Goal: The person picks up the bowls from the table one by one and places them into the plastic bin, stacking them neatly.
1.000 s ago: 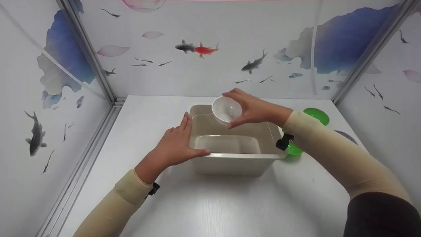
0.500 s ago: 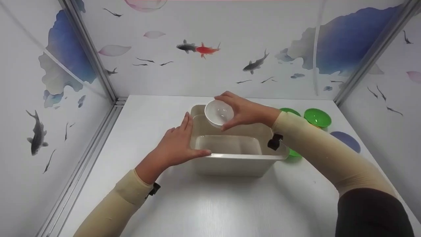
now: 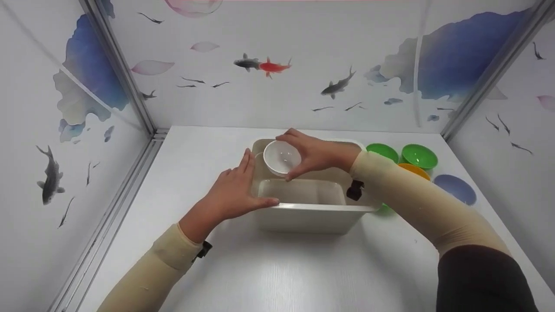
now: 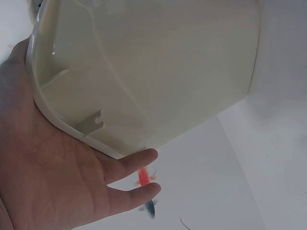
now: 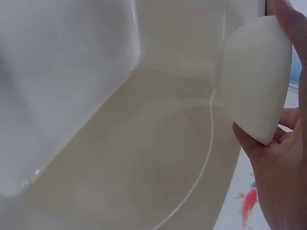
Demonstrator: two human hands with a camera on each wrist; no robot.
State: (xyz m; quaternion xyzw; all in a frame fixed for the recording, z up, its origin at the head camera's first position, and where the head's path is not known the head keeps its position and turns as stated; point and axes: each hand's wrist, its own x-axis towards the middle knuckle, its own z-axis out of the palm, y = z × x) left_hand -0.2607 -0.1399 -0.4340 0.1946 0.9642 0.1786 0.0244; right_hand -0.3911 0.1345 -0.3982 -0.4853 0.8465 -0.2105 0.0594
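An off-white plastic bin (image 3: 303, 220) stands on the table, its mouth up. My left hand (image 3: 230, 190) rests against its left side, with straight fingers along the wall and the thumb on the front rim. In the left wrist view the palm (image 4: 57, 177) lies against the rim. My right hand (image 3: 316, 152) holds a small white bowl (image 3: 281, 157) by the rim, between the thumb below and the fingers above. The bowl is tilted, its hollow showing in the head view, over the bin's left back part. From the right wrist, the bowl's outside (image 5: 256, 76) shows above the bin's inner wall (image 5: 144, 139).
To the bin's right are green bowls (image 3: 419, 156), an orange bowl (image 3: 414, 170) and a purple-blue bowl (image 3: 455, 189), partly behind the right sleeve. A bit of green (image 3: 385, 209) shows by the bin's front right corner. Printed panels (image 3: 277, 104) enclose the white table (image 3: 277, 273).
The right hand has moved left and lower with the white bowl, over the bin. More of the coloured bowls now shows past the sleeve. The left hand has stayed on the bin.
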